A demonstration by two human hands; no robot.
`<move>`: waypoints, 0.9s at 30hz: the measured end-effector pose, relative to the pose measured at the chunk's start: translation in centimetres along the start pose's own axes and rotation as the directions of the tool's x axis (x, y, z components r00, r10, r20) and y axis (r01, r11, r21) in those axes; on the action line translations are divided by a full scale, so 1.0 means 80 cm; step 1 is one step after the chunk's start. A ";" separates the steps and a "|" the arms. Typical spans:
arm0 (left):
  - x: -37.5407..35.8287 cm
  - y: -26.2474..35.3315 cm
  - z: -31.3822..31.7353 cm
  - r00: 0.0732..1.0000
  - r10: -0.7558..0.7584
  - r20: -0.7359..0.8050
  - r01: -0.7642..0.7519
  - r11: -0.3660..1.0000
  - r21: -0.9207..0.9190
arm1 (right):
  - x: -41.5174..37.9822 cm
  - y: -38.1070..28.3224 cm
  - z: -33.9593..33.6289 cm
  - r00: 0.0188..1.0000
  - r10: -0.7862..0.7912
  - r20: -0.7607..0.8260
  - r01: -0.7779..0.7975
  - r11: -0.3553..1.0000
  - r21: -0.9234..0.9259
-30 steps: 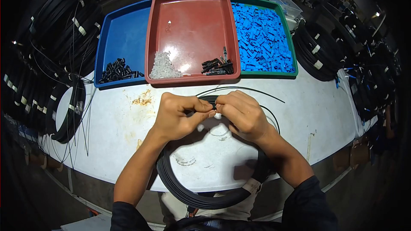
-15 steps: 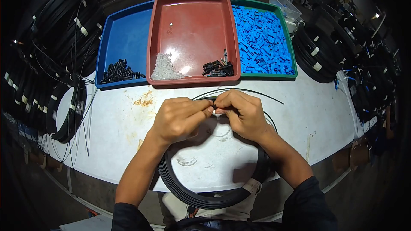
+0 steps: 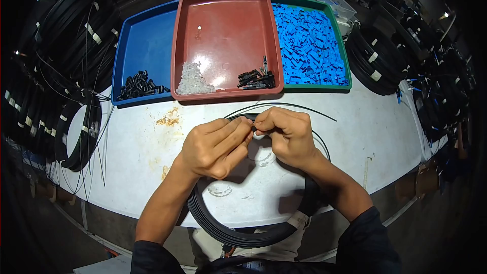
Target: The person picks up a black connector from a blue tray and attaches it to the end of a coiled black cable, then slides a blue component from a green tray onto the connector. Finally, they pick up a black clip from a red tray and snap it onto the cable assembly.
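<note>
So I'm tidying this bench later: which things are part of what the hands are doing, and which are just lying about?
In hand:
left hand
right hand
small black piece pinched between the fingertips
black cable coil under the wrists

Lying about:
blue tray with black parts
red tray
green tray of blue pieces
stacked coils

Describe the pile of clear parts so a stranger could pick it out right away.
Find the red tray, the middle of three at the table's far edge. The clear parts heap in its near left corner, pale and translucent, unlike the black pieces to their right.
</note>
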State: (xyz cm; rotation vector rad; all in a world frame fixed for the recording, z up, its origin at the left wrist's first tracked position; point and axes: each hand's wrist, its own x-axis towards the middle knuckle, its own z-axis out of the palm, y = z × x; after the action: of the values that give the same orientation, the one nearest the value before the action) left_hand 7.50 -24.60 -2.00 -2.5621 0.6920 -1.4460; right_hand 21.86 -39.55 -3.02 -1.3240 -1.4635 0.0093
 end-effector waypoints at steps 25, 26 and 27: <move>-0.017 -0.008 0.008 0.728 -0.678 0.098 0.630 0.606 -0.486 | 0.005 0.007 -0.003 0.987 -0.150 -0.063 0.125 0.948 -0.293; -0.018 -0.008 0.008 0.729 -0.679 0.086 0.626 0.611 -0.485 | 0.006 0.008 -0.004 0.987 -0.151 -0.064 0.126 0.948 -0.293; -0.018 -0.008 0.008 0.729 -0.680 0.073 0.622 0.615 -0.484 | 0.006 0.008 -0.005 0.985 -0.155 -0.070 0.129 0.950 -0.286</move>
State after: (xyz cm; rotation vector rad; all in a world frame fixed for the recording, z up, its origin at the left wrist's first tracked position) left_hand 7.64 -23.45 -3.25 -3.3835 0.0769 -1.8123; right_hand 22.67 -39.19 -2.95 -1.4201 -1.5176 -0.3617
